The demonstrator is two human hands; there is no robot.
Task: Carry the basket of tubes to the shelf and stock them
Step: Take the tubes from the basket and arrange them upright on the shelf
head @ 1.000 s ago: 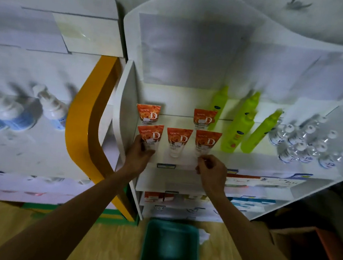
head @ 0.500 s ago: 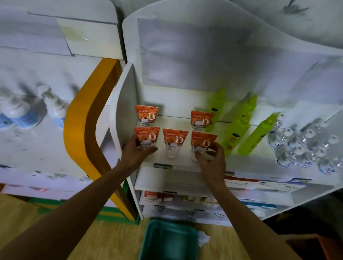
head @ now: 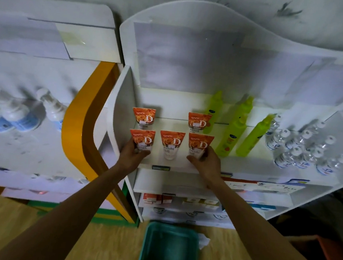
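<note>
Several orange-and-white tubes stand cap-down on the white shelf (head: 175,166). The front row has three: a left tube (head: 142,138), a middle tube (head: 171,143) and a right tube (head: 199,143). Behind them stand a back-left tube (head: 143,117) and a back-right tube (head: 199,121). My left hand (head: 132,156) is wrapped around the lower part of the front left tube. My right hand (head: 206,164) grips the base of the front right tube. A green basket (head: 169,248) sits on the wooden floor below, and I see nothing in it.
Lime green bottles (head: 231,133) stand right of the tubes, then small clear bottles with white caps (head: 303,149). Lower shelves hold boxed goods (head: 156,198). A yellow curved panel (head: 77,125) and another shelf with blue-white bottles (head: 20,114) lie to the left.
My right hand rose from the shelf's front edge and closed on the front right tube. My left hand stayed on the front left tube. The view shifted slightly.
</note>
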